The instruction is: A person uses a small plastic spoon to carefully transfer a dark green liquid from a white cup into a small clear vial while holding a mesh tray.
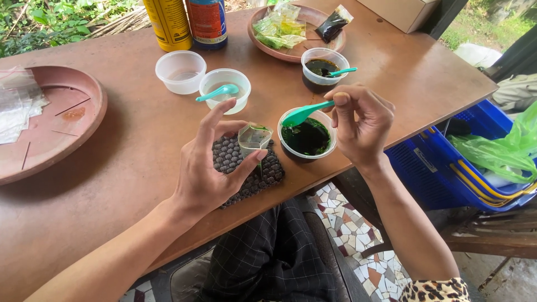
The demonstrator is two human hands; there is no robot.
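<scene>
- Above a dark woven mat (246,165) at the desk (112,184) edge, the left hand (210,168) pinched a small clear bag (254,137) between thumb and fingers, its other fingers spread.
- The right hand (361,123) was closed on a teal spoon (305,113), its bowl over a tub (307,137) of dark green liquid.
- Behind stood three more tubs: one empty (180,71), one with a teal spoon (225,89), one with dark liquid (323,68).

small bag (254,137) over mat (246,168), cup (307,137) to its right.
</scene>
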